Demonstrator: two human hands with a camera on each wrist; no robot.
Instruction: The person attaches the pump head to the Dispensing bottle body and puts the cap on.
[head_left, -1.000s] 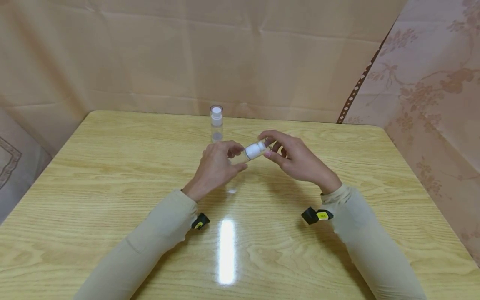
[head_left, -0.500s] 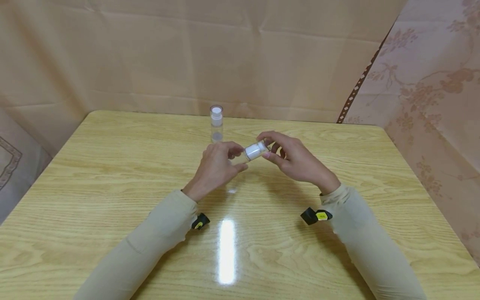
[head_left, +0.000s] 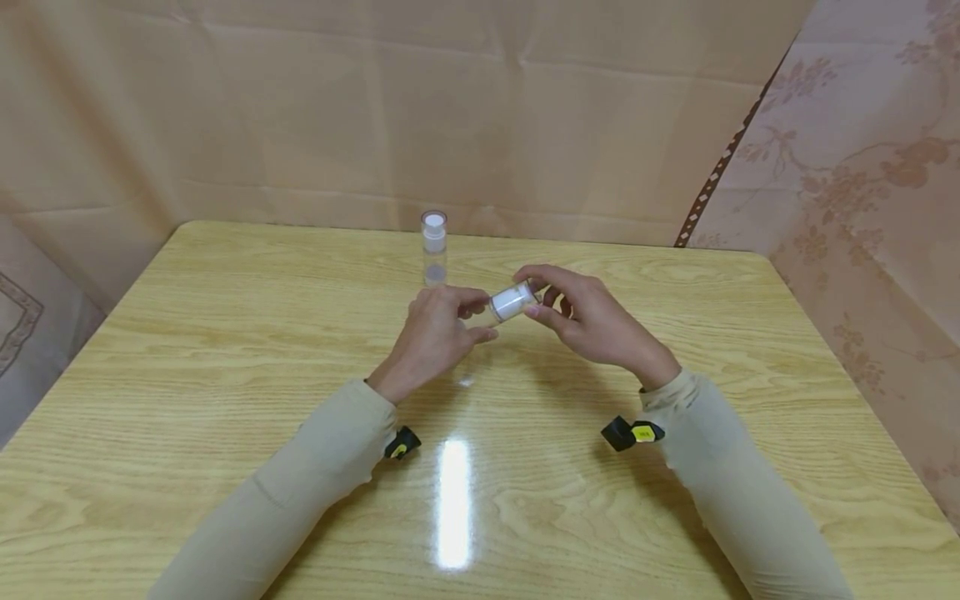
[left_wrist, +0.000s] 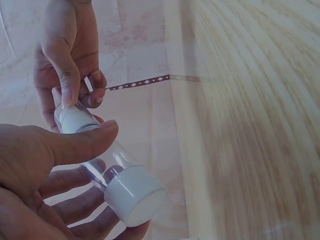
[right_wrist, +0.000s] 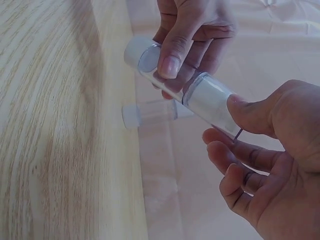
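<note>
Between my hands, tilted above the table, is a small clear pump bottle (head_left: 512,302) with a white collar under a transparent cap. Its white base (left_wrist: 136,196) shows in the left wrist view. My left hand (head_left: 435,337) grips the clear body, thumb (right_wrist: 171,65) on one side and fingers behind. At the other end, my right hand (head_left: 592,317) pinches the transparent cap (right_wrist: 212,102) between thumb and fingertips. A second bottle (head_left: 434,242) of the same look stands upright just beyond my left hand, its lower end partly hidden by it in the head view.
The wooden table (head_left: 262,350) has a glossy top with a bright light reflection. A beige curtain (head_left: 450,108) hangs behind its far edge, and a floral cloth (head_left: 877,208) hangs at the right. Black camera mounts (head_left: 621,433) sit at both wrists.
The right fingers have shifted very slightly left with the capped end of the bottle, and the shine on the cap has changed. The left hand and the standing bottle stay nearly in place.
</note>
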